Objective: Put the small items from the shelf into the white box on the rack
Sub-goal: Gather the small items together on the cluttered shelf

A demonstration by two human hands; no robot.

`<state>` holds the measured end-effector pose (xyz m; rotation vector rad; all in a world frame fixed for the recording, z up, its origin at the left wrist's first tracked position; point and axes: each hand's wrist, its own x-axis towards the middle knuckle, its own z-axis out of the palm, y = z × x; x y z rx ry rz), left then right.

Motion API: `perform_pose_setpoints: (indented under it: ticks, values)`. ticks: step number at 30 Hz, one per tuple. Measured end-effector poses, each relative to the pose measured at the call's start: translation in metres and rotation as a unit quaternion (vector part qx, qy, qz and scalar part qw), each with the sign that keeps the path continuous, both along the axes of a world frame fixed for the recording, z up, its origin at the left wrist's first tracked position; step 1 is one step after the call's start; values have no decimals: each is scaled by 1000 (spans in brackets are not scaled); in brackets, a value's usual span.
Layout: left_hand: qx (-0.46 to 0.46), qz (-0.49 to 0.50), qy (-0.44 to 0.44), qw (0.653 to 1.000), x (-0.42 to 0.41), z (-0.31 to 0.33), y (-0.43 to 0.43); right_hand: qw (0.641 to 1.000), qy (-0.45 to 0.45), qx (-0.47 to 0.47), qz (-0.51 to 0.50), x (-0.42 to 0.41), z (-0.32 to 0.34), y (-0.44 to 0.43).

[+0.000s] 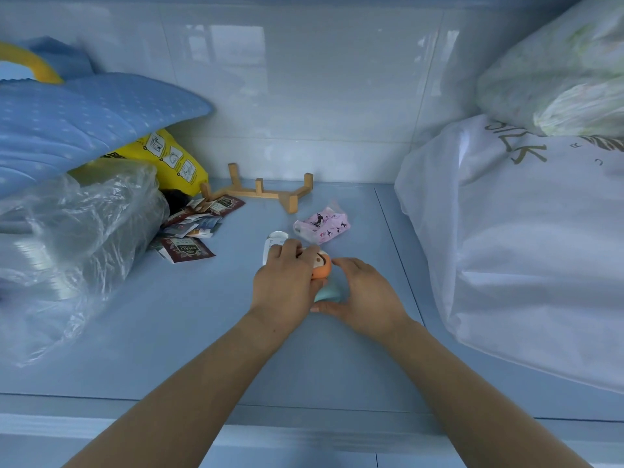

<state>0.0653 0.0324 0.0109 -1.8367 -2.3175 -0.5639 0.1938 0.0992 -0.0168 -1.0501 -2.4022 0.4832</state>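
Fingers (pixel 292 248) of the left hand (pixel 287 285) curl over a small orange figure (pixel 320 270) mid-shelf, and the right hand (pixel 366 293) cups the pale teal piece (pixel 328 293) touching it — both look light, smooth and rounded, likely to slip from a loose pinch, so wrapping their sides seems best. A white tube (pixel 273 243) and pink packet (pixel 320 226) lie just behind; the shelf (pixel 202 332) lies open toward its front edge, hemmed by a clear plastic bag (pixel 67 231) left and a white bag (pixel 506 265) right.
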Motion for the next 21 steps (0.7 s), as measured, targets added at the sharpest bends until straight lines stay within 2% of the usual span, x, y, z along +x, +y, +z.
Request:
perform_pose_setpoints:
  ticks: [4,7,9,13,16,21]
  values:
    - [6,-21,-26,999,2,-9,5,999,13,-32,-8,5,1,-1]
    - [-11,-62,-100,993,-1,-13,2,998,23,-54,16,3,3,-2]
    - [-10,-73,-117,990,-2,-14,-1,997,36,-59,28,1,4,-3]
    - [-13,-70,-112,991,-6,-8,-8,992,88,-79,46,-8,4,-9]
    - [-17,-60,-74,995,-11,-2,-14,989,108,-86,57,-18,3,-15]
    - [-43,-31,-67,996,-20,-3,-24,991,111,-39,63,-26,-1,-19]
